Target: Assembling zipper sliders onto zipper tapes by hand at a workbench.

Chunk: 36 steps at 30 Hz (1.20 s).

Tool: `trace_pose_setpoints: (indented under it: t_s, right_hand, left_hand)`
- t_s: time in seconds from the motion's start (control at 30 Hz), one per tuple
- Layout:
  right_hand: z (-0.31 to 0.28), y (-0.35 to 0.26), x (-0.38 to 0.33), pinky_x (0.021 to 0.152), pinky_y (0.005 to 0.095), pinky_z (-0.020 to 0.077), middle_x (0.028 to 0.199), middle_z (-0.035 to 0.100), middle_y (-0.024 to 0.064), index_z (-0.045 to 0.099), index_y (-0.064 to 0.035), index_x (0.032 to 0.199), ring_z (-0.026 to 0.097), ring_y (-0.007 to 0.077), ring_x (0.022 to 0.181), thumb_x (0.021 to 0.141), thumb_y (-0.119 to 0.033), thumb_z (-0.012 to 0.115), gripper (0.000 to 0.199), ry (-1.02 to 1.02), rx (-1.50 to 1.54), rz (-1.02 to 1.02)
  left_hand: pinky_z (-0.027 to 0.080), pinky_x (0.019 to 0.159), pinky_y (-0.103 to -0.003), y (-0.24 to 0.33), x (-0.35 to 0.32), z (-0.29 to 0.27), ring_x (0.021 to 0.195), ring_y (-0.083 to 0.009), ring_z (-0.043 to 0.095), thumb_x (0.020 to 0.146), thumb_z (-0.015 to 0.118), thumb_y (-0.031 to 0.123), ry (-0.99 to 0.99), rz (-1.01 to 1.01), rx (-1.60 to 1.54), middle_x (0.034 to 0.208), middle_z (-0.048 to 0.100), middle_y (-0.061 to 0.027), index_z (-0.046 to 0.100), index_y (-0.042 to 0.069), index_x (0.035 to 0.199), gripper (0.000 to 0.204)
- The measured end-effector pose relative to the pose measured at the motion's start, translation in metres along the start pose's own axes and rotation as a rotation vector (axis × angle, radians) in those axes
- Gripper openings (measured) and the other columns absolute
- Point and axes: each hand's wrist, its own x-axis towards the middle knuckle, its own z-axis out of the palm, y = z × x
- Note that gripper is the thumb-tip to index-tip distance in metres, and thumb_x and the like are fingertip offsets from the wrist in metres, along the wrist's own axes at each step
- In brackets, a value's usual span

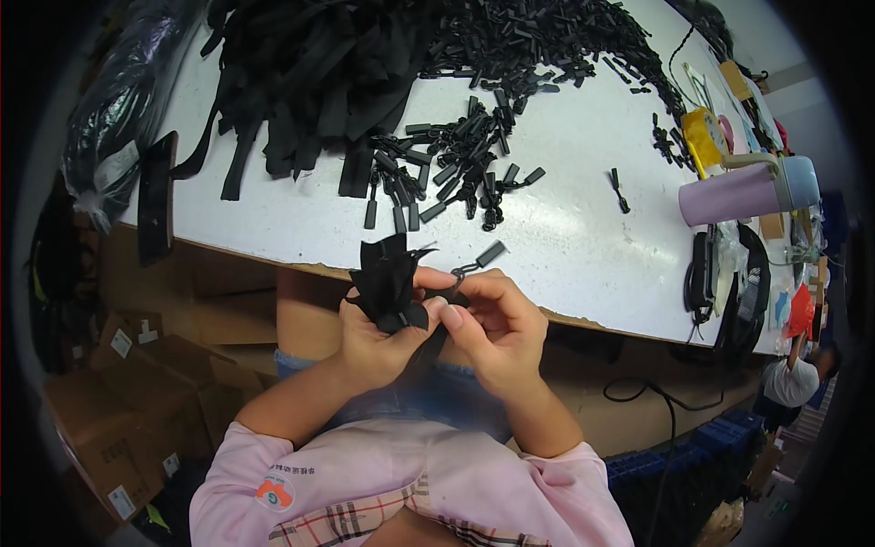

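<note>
Just off the table's front edge, my two hands meet at the fingertips. My left hand is closed around a small bunch of black fabric straps, whose cut ends stick up. My right hand pinches the looped cord of a black zipper pull; its flat tab points up and right above the fingers. Dark strap material lies between both hands, and fingers hide whether the cord goes through it. Beyond them on the white table lies a loose heap of similar zipper pulls.
A large pile of black straps and a bigger pile of pulls fill the back. At right stand a lilac tumbler and a yellow tape roll. Cardboard boxes sit lower left. Another person is far right.
</note>
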Motion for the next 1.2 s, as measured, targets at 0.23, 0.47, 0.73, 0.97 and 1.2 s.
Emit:
trace_pose_setpoints:
  t_s: [0.23, 0.47, 0.73, 0.97, 1.2]
  right_hand:
    - [0.002, 0.0, 0.003, 0.047, 0.0146, 0.0361, 0.078, 0.05, 0.0046, 0.052, 0.0028, 0.086, 0.045, 0.004, 0.056, 0.076, 0.002, 0.054, 0.011, -0.002, -0.02, -0.072]
    - [-0.015, -0.004, 0.014, 0.036, 0.0154, 0.0261, 0.06, 0.047, 0.0006, 0.051, 0.0022, 0.079, 0.036, 0.0011, 0.042, 0.078, -0.001, 0.053, 0.004, -0.213, 0.489, 0.38]
    - [0.006, -0.007, 0.008, 0.042, 0.0141, 0.0288, 0.065, 0.049, -0.0004, 0.051, 0.0019, 0.079, 0.038, 0.0002, 0.049, 0.077, -0.001, 0.054, 0.005, 0.007, 0.237, 0.251]
    - [-0.002, 0.004, 0.004, 0.048, 0.0139, 0.03, 0.068, 0.046, -0.0011, 0.051, 0.001, 0.08, 0.039, 0.0011, 0.055, 0.079, -0.002, 0.052, 0.004, -0.099, 0.023, 0.048]
    - [-0.001, 0.003, 0.001, 0.049, 0.0153, 0.0312, 0.071, 0.046, -0.0001, 0.051, 0.001, 0.082, 0.039, 0.002, 0.058, 0.08, -0.006, 0.052, 0.008, -0.111, 0.239, 0.185]
  left_hand:
    - [0.043, 0.066, -0.022, 0.0, -0.001, -0.003, 0.074, -0.0093, 0.052, 0.075, 0.055, 0.001, 0.068, 0.008, -0.035, 0.083, 0.056, -0.0065, 0.053, -0.002, 0.092, 0.018]
    - [0.042, 0.064, -0.021, -0.005, 0.002, -0.01, 0.071, -0.0094, 0.052, 0.076, 0.056, 0.004, -0.048, -0.047, -0.146, 0.083, 0.056, -0.0057, 0.057, -0.003, 0.089, 0.015]
    - [0.042, 0.067, -0.023, -0.002, 0.004, -0.006, 0.075, -0.0096, 0.051, 0.077, 0.054, 0.004, -0.005, -0.026, -0.127, 0.083, 0.056, -0.0059, 0.057, -0.003, 0.09, 0.015]
    - [0.04, 0.051, -0.018, 0.007, 0.001, -0.004, 0.061, -0.0048, 0.049, 0.078, 0.053, 0.005, 0.044, -0.071, -0.041, 0.081, 0.055, -0.0059, 0.056, -0.001, 0.09, 0.014]
    - [0.045, 0.057, -0.02, 0.019, 0.0, -0.008, 0.069, -0.0129, 0.052, 0.074, 0.06, 0.011, 0.019, -0.224, -0.056, 0.082, 0.053, -0.01, 0.057, -0.002, 0.087, 0.019]
